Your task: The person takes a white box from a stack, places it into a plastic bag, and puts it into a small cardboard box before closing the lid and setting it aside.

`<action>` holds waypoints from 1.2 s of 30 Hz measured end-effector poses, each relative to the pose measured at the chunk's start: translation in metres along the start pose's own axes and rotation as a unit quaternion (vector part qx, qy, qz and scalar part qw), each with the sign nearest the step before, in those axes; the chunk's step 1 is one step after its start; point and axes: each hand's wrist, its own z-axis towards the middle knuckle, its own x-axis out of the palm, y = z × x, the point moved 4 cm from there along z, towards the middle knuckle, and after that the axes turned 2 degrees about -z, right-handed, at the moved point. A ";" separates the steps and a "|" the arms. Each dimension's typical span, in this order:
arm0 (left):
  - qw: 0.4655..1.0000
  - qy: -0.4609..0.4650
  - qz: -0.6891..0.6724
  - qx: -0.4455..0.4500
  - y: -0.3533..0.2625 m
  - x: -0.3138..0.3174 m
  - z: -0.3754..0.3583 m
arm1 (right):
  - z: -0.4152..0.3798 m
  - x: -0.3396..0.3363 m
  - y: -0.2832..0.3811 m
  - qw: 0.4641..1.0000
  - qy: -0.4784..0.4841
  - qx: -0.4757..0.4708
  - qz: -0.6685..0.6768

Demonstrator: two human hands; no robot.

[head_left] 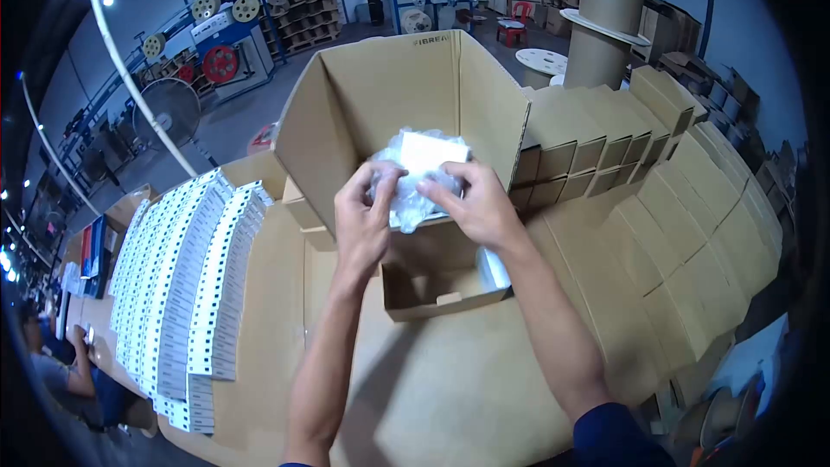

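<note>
My left hand (363, 212) and my right hand (480, 207) pinch a crinkled clear plastic bag (406, 206) from both sides. A flat white piece (432, 152) shows at the top of the plastic; its kind is hard to make out. Behind my hands rises a large open cardboard box (393, 91) with tall walls. Below them a small open cardboard box (450, 308) rests on the cardboard-coloured table surface (432, 380). Something pale and shiny (493, 270) sits at its right end, partly hidden by my right forearm.
Rows of white boxes (173, 285) with dark square marks stand on the left. Stacked small cardboard boxes (588, 151) and more cartons (692, 233) fill the right side. Another person's arm (82, 363) is at the far left. Machines (233, 56) and large spools (601, 43) stand behind.
</note>
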 end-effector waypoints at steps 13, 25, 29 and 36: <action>0.940 -0.016 -0.237 -0.244 -0.034 -0.020 -0.255 | -0.250 0.063 0.018 0.965 -0.167 0.116 0.168; 0.968 0.051 -0.100 -0.222 -0.042 -0.047 -0.341 | -0.320 0.062 0.019 0.986 -0.082 0.120 0.084; 0.970 -0.001 -0.114 -0.216 -0.040 -0.033 -0.330 | -0.321 0.076 0.028 0.991 -0.064 0.121 -0.001; 0.934 -0.194 -0.240 -0.181 -0.013 -0.064 -0.324 | -0.354 0.074 0.008 0.983 0.041 0.175 -0.024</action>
